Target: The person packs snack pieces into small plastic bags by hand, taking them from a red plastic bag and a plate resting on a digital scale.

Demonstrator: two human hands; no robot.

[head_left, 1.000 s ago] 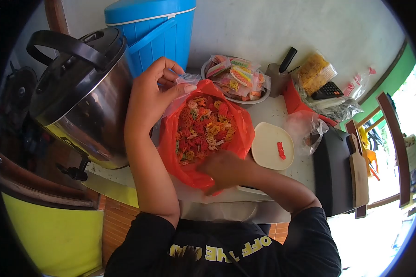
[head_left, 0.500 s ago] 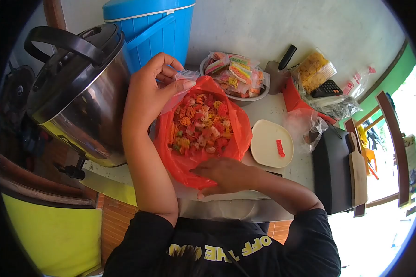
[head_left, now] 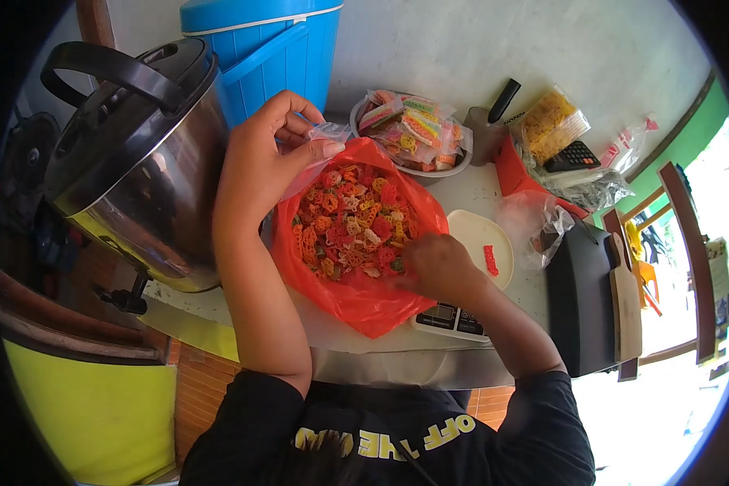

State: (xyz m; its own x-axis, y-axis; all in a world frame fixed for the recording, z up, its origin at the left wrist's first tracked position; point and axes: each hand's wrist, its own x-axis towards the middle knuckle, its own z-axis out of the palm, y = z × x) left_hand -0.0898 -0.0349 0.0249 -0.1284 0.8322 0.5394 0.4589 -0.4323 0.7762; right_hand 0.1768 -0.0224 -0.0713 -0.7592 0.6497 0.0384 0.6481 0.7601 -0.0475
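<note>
A red plastic bag lies wide open on the counter, full of small colourful lacy crackers in red, orange, yellow and white. My left hand is closed at the bag's upper left, pinching a clear plastic bag between thumb and fingers. At the right rim of the red bag is my right hand, its fingers curled against the plastic beside the crackers; the fingertips are partly hidden. A kitchen scale with a cream plate-like top sits beyond that hand, bearing a small red strip.
A bowl of packed crackers stands behind the bag. A large steel container and a blue cooler stand left and behind. To the right are a red box, a calculator and a black case.
My right hand has moved up and right from the bag's front edge to its right rim. The bag's front has shifted right, the crackers have been rearranged, and the scale's display now shows.
</note>
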